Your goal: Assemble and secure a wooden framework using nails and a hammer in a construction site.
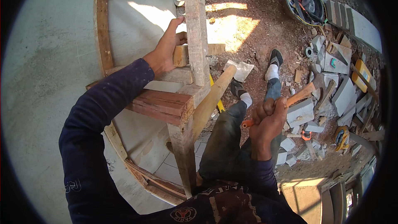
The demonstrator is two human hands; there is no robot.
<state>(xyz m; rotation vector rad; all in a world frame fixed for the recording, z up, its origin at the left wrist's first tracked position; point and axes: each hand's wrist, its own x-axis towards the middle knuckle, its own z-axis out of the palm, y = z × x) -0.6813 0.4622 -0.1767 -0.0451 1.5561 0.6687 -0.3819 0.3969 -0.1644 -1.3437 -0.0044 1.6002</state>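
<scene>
My left hand (166, 49) is closed at a short wooden block (180, 56), against the left side of a wooden post (195, 29). Its thumb stretches up along the post and the fingertips are partly hidden. The block passes behind the post, its other end showing on the right. A nail (208, 56) sticks out of the post's right side. In my right hand (268, 126) is a hammer (302, 94), gripped by its wooden handle, with the head pointing up and to the right. Below my left hand, a reddish beam (159, 104) joins the wooden frame.
A round pole (213, 95) slants beside my legs. Broken pale blocks (300, 113) and wood scraps litter the ground at right, with an orange-handled saw (306, 136) among them. A black tub (304, 2) of tools stands at far right. Behind the frame is a grey wall (54, 58).
</scene>
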